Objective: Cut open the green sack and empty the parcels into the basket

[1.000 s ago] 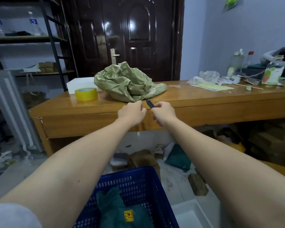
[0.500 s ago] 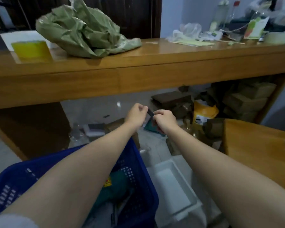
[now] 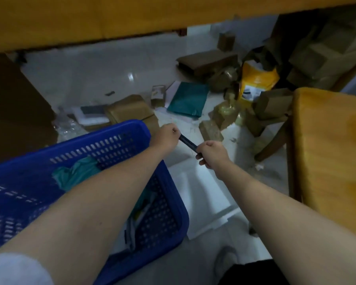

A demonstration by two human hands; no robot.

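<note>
Hands meet over the blue basket's [image 3: 103, 130] far corner, left hand [image 3: 165, 136] pinching one end of a dark cutter [image 3: 188, 143], right hand [image 3: 213, 154] gripping the other.

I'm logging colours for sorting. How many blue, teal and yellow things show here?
Blue: 1, the basket
Teal: 2, a flat bag on the floor and a bag in the basket
Yellow: 1, a pouch among the brown boxes
Total: 4
</note>
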